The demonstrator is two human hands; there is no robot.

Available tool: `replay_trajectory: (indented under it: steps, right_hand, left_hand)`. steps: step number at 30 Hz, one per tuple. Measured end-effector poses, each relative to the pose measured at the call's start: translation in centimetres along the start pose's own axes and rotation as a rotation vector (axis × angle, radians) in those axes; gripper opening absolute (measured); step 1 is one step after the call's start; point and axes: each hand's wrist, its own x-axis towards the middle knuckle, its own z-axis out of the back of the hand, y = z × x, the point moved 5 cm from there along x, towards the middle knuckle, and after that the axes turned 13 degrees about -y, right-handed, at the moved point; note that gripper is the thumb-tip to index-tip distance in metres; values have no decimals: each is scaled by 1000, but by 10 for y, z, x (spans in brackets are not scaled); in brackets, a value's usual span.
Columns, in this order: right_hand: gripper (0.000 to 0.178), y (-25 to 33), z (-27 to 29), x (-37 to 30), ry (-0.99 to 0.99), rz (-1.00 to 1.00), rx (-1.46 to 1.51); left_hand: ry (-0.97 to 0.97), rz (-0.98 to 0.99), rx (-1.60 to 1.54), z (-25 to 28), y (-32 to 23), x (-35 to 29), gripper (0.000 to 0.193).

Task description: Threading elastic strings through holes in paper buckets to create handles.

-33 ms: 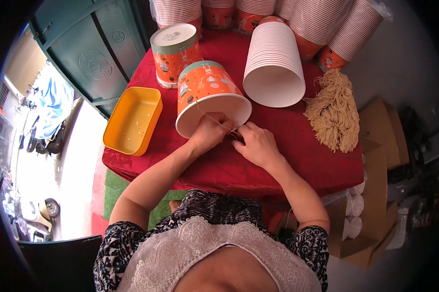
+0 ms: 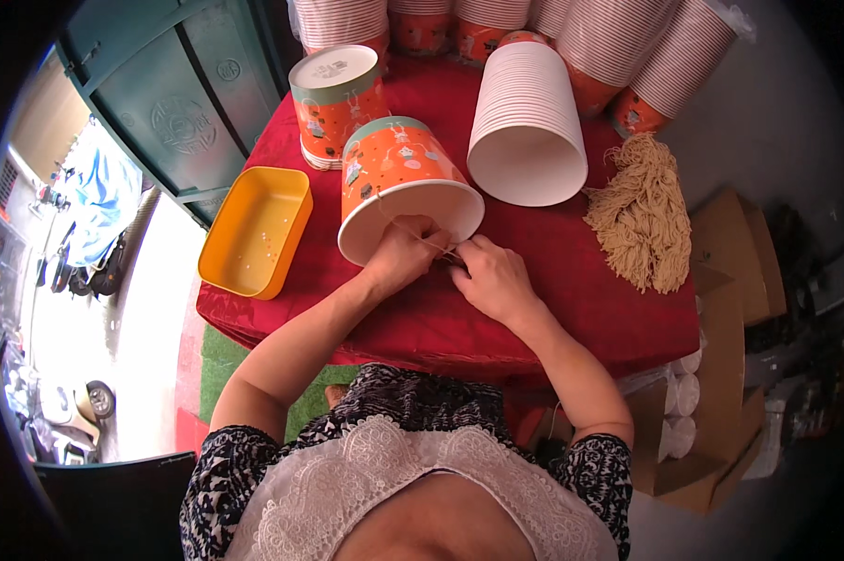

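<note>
An orange printed paper bucket (image 2: 403, 164) with a green base band lies tipped on the table, its white mouth toward me. My left hand (image 2: 405, 251) is closed at the lower rim of that mouth, its fingers pinching a thin beige string (image 2: 396, 222) that comes over from the rim. Beside it my right hand (image 2: 493, 274) is also closed, its thumb and fingers on the string at the rim's lower right edge. The exact spot where the fingertips meet is partly hidden. Behind stands an upturned orange bucket (image 2: 340, 103).
A yellow plastic tub (image 2: 296, 220) with small white bits sits on the left. Nested white-rimmed buckets (image 2: 527, 117) lie to the right, near a bundle of beige strings (image 2: 642, 220). Bagged bucket stacks (image 2: 618, 42) line the back of the red-covered table (image 2: 581, 309). Cardboard boxes (image 2: 726, 327) stand at right.
My right hand has shifted very slightly, its fingers a touch more to the right. The left hand and the bucket keep their places.
</note>
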Motion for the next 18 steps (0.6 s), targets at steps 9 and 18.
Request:
replay_trajectory:
  steps: [9, 18]
  right_hand:
    - [6, 0, -5, 2, -32, 51, 120]
    - [8, -9, 0, 2, -114, -130, 323]
  left_hand:
    - [-77, -118, 153, 4, -2, 0, 17]
    - [81, -335, 128, -2, -11, -14, 12]
